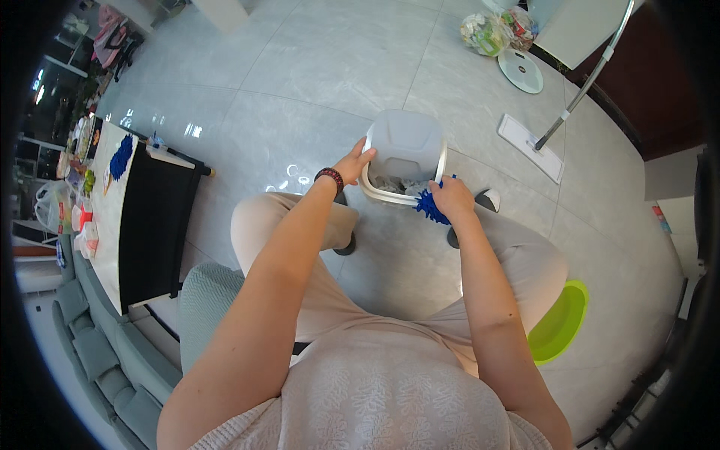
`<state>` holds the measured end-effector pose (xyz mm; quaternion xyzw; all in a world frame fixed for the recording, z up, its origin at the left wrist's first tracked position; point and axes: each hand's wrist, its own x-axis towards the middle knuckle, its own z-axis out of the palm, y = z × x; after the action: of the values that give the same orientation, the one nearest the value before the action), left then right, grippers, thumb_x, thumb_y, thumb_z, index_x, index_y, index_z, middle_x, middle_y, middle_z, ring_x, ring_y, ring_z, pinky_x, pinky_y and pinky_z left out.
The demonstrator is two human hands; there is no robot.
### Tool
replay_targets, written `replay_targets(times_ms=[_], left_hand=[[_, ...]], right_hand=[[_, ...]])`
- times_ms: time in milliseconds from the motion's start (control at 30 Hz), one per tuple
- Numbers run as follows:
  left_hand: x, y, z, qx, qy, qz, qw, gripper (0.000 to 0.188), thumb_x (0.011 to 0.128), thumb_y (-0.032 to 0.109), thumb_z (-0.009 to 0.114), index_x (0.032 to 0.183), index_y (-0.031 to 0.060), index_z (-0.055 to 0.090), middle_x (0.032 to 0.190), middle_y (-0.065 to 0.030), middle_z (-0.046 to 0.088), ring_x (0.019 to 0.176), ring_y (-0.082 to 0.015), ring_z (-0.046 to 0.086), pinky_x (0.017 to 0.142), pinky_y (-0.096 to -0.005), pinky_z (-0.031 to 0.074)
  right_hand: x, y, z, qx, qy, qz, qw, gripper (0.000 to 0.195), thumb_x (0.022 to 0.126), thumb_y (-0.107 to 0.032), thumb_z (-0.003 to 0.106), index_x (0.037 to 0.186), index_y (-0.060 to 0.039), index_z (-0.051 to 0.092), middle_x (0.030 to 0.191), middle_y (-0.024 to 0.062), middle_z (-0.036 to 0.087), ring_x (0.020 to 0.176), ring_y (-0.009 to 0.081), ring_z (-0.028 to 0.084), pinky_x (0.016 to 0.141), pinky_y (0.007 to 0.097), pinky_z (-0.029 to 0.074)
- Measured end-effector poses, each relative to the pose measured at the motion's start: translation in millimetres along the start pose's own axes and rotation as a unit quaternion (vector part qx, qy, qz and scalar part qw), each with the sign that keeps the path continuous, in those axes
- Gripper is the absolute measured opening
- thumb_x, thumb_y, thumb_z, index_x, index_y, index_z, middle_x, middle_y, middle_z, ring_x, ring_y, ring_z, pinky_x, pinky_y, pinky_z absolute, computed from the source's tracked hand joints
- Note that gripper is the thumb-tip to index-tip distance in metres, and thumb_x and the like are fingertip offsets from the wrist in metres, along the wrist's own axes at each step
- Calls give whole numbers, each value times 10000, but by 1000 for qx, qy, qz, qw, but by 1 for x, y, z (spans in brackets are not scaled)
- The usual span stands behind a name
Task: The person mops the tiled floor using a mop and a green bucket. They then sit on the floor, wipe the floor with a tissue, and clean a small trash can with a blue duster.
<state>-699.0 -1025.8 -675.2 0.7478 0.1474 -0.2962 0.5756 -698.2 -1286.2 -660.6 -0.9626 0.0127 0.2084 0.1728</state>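
In front of me, between my feet, is a trash bin with a white rim (388, 194). Its grey lid (406, 135) is tilted, and crumpled plastic film (396, 184) shows in the gap at the near side. My left hand (350, 166), with a beaded bracelet (331, 178) at the wrist, grips the rim's left side, thumb on top. A blue chenille cloth (431, 208) is bunched under my right hand (454, 198), pressed against the near right corner of the rim. The bin's lower body is mostly hidden.
A flat mop (529, 147) stands on the tiled floor to the right, near a round glass scale (521, 71) and filled plastic bags (488, 34). A green basin (562, 323) sits beside my right knee. At left, a table (115, 225) bears another blue chenille piece (121, 157).
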Motion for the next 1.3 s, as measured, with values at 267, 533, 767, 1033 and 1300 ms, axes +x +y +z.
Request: replay_targets(times_ms=[267,533,767,1033,1300], left_hand=[[10,-15,-1,6,8,-28,1000,825,804,661,407,1438,223,114,1396,-104,351,1218,-274,402,878,-465,424],[28,-29,-2,-12,117,76,990,896,778,602,522,1421,87,170,1419,-212,252,1304,-322,285,1017,-415,319],[48,-5,16,91,239,222,941,880,739,472,661,1367,5,260,1397,-223,279,1308,-344,259,1075,-382,233],[81,-26,17,42,177,357,916,819,591,215,783,1260,-38,384,1201,-230,490,1119,-347,472,962,-372,390],[52,-7,25,59,283,296,910,959,575,342,829,1295,-47,329,1254,-255,439,1172,-363,429,998,-393,347]], right_hand=[[10,4,0,42,-79,-18,996,447,851,-420,487,1038,-39,627,1035,216,612,984,364,570,859,404,435],[6,32,-6,320,-171,82,928,468,788,-404,639,920,45,620,881,152,636,772,217,614,686,316,487],[5,-34,-50,640,113,-63,757,253,826,-209,646,964,-1,605,847,34,619,768,134,591,672,265,476],[72,-118,13,116,143,-337,923,300,767,-187,629,1063,-140,622,1056,215,561,967,357,557,844,381,453],[112,-34,-36,28,97,-153,983,288,725,-179,593,1001,-126,654,992,220,571,917,373,553,808,412,469]])
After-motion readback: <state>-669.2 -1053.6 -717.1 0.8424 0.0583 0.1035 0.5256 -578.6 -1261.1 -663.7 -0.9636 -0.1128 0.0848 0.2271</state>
